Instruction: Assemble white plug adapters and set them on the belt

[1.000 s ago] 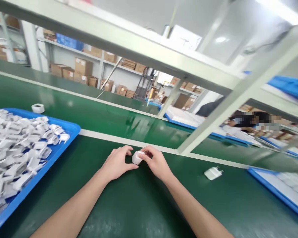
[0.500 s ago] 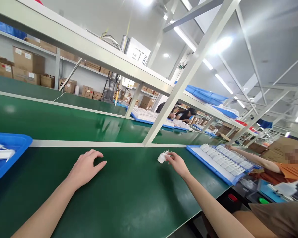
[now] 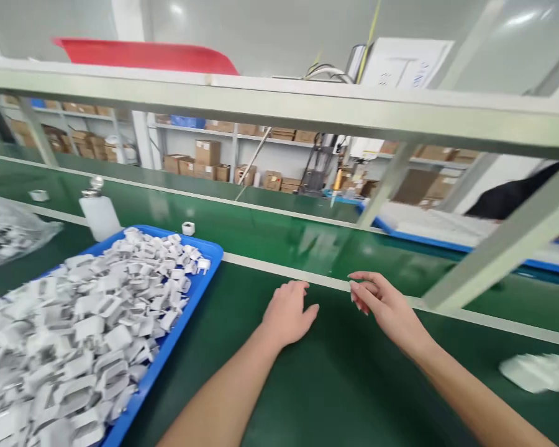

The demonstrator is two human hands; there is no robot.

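Note:
My left hand (image 3: pixel 287 313) rests palm down on the green mat (image 3: pixel 307 385), fingers loosely spread, holding nothing. My right hand (image 3: pixel 382 304) hovers just to its right, fingers extended and loosely curled, also holding nothing. A blue tray (image 3: pixel 186 310) heaped with several white plug parts (image 3: pixel 88 323) lies to the left of my left hand. At the right edge, blurred white plug pieces (image 3: pixel 538 371) lie on the mat beyond my right forearm.
A white bottle (image 3: pixel 99 211) stands behind the tray, and a small white part (image 3: pixel 188 228) sits on the green belt (image 3: pixel 270 233). A clear bag of parts (image 3: pixel 7 230) lies far left. A metal frame rail (image 3: pixel 279 105) crosses overhead. Cardboard boxes (image 3: pixel 207 152) fill shelves behind.
My view has swung back left, bringing the blue tray into sight. My right hand has let go of the white plug and come back beside my left hand.

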